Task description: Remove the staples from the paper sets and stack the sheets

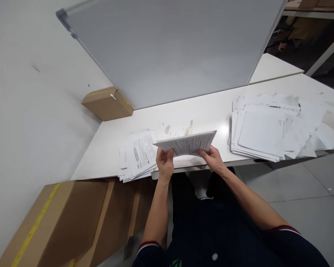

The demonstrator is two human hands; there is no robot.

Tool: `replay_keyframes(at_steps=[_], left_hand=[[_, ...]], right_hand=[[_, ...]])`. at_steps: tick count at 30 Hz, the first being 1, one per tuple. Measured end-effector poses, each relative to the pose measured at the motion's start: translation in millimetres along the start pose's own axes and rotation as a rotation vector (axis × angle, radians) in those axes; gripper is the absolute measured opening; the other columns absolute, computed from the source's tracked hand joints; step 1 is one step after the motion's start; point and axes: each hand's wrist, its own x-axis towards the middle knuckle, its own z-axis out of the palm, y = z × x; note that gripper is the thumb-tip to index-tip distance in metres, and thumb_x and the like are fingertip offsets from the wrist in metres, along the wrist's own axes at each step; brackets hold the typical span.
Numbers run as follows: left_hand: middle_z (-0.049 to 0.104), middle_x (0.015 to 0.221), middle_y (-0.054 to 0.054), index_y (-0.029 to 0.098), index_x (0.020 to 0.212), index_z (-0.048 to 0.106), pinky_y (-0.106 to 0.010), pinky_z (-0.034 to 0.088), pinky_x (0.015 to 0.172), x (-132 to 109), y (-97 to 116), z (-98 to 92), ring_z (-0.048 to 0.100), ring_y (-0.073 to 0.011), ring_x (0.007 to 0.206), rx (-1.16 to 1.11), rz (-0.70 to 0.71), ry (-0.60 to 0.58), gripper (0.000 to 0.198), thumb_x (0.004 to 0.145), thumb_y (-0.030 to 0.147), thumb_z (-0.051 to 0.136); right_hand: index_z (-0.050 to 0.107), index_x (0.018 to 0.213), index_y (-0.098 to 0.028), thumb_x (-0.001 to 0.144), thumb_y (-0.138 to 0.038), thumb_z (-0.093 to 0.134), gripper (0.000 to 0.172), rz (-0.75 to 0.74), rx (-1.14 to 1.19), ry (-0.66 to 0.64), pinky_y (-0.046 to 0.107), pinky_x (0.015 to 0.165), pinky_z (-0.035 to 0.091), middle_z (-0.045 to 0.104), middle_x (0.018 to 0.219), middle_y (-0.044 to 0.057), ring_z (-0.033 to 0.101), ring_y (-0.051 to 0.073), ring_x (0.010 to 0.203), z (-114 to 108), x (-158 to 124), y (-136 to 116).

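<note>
Between my two hands, a printed sheet of paper [187, 144] is held up over the front edge of the white table [211, 107]. Whether it is one sheet or a few I cannot tell. My left hand [165, 162] grips its left lower part, thumb on the printed side. On the right lower part, my right hand [212, 158] pinches it the same way. A stack of printed papers [140, 152] lies to the left of my left hand, its sheets unevenly stacked. Farther right rests a larger, messy pile of papers [264, 129], mostly blank side up.
A large whiteboard [172, 52] stands along the table's back. One cardboard box [108, 105] sits at the back left corner against the wall. Larger cardboard boxes [80, 218] with yellow tape stand on the floor at the left. A small pale object [190, 131] lies behind the sheet.
</note>
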Motion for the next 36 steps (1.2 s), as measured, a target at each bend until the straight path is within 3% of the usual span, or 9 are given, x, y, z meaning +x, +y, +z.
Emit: replay_keyframes(at_steps=[4, 10, 12, 15, 17, 21, 28, 32, 36], left_hand=[[0.061, 0.093, -0.006, 0.019, 0.095, 0.048, -0.029, 0.047, 0.081, -3.0, -18.9, 7.1, 0.059, -0.0156, 0.09, 0.045, -0.1, -0.114, 0.027, 0.081, 0.042, 0.05], [0.059, 0.1, -0.008, 0.018, 0.101, 0.047, -0.028, 0.045, 0.084, -8.9, -28.1, 11.3, 0.057, -0.0147, 0.095, 0.043, -0.124, -0.112, 0.03, 0.083, 0.042, 0.045], [0.059, 0.094, -0.006, 0.018, 0.097, 0.048, -0.027, 0.046, 0.081, -8.9, -27.1, 9.7, 0.057, -0.014, 0.09, 0.046, -0.132, -0.104, 0.027, 0.083, 0.042, 0.046], [0.058, 0.087, -0.004, 0.02, 0.098, 0.046, -0.024, 0.046, 0.074, -6.0, -26.3, 2.8, 0.058, -0.0119, 0.082, 0.074, -0.134, -0.068, 0.028, 0.081, 0.042, 0.049], [0.057, 0.097, -0.006, 0.022, 0.112, 0.04, -0.025, 0.046, 0.076, -3.4, -26.6, -3.8, 0.058, -0.0125, 0.087, 0.114, -0.101, -0.038, 0.041, 0.079, 0.044, 0.053], [0.044, 0.126, -0.013, 0.026, 0.128, 0.028, -0.031, 0.042, 0.089, -4.2, -30.5, -15.0, 0.05, -0.018, 0.111, 0.254, -0.034, -0.086, 0.065, 0.074, 0.044, 0.059], [0.061, 0.105, -0.007, 0.022, 0.096, 0.062, -0.036, 0.04, 0.092, -17.6, -55.0, -15.5, 0.052, -0.0197, 0.109, 0.344, -0.084, -0.341, 0.024, 0.08, 0.037, 0.052], [0.065, 0.087, -0.005, 0.019, 0.084, 0.065, -0.031, 0.045, 0.079, -12.0, -46.8, -15.2, 0.058, -0.0184, 0.09, 0.246, -0.16, -0.245, 0.022, 0.077, 0.037, 0.055], [0.06, 0.067, 0.001, 0.016, 0.077, 0.063, -0.024, 0.044, 0.064, 0.9, -26.0, -15.5, 0.056, -0.0114, 0.066, -0.031, -0.235, -0.003, 0.022, 0.069, 0.036, 0.065]], right_hand=[[0.062, 0.095, -0.019, 0.072, -0.042, 0.059, 0.032, 0.028, -0.031, -0.029, 0.033, 0.08, 0.045, 0.065, 0.095, 0.004, 0.058, 0.023, 0.091, -3.7, 6.5, 16.0], [0.063, 0.088, -0.018, 0.074, -0.043, 0.057, 0.029, 0.025, -0.133, -0.038, 0.032, 0.071, 0.046, 0.066, 0.087, 0.004, 0.059, 0.023, 0.083, -5.5, 7.4, 27.7], [0.063, 0.086, -0.018, 0.077, -0.042, 0.053, 0.027, -0.018, -0.214, -0.053, 0.031, 0.069, 0.046, 0.066, 0.084, 0.004, 0.059, 0.023, 0.079, -9.9, 9.5, 18.5], [0.062, 0.088, -0.021, 0.083, -0.036, 0.047, 0.022, -0.151, -0.46, -0.156, 0.028, 0.065, 0.042, 0.064, 0.078, 0.002, 0.058, 0.019, 0.072, -23.0, 13.4, -18.7], [0.062, 0.09, -0.022, 0.085, -0.029, 0.043, 0.02, -0.253, -0.71, -0.313, 0.026, 0.061, 0.038, 0.064, 0.076, 0.001, 0.055, 0.016, 0.066, -32.1, 14.5, -53.8], [0.059, 0.076, -0.021, 0.08, -0.013, 0.044, 0.017, -0.324, -1.212, -0.362, 0.027, 0.053, 0.027, 0.059, 0.062, 0.004, 0.051, 0.016, 0.058, -35.8, 12.2, -104.9], [0.051, 0.079, -0.018, 0.074, 0.0, 0.04, 0.021, -0.277, -1.561, -0.53, 0.027, 0.048, 0.019, 0.056, 0.063, 0.005, 0.048, 0.014, 0.053, -21.0, 11.5, -87.0], [0.05, 0.079, -0.017, 0.082, -0.007, 0.037, 0.017, -0.238, -1.551, -0.548, 0.026, 0.047, 0.017, 0.052, 0.058, 0.002, 0.044, 0.012, 0.048, -28.5, 11.2, -98.3], [0.052, 0.077, -0.019, 0.088, -0.027, 0.037, 0.02, -0.14, -1.228, -0.53, 0.024, 0.047, 0.024, 0.052, 0.056, 0.0, 0.045, 0.012, 0.049, -43.1, 7.2, -109.7]])
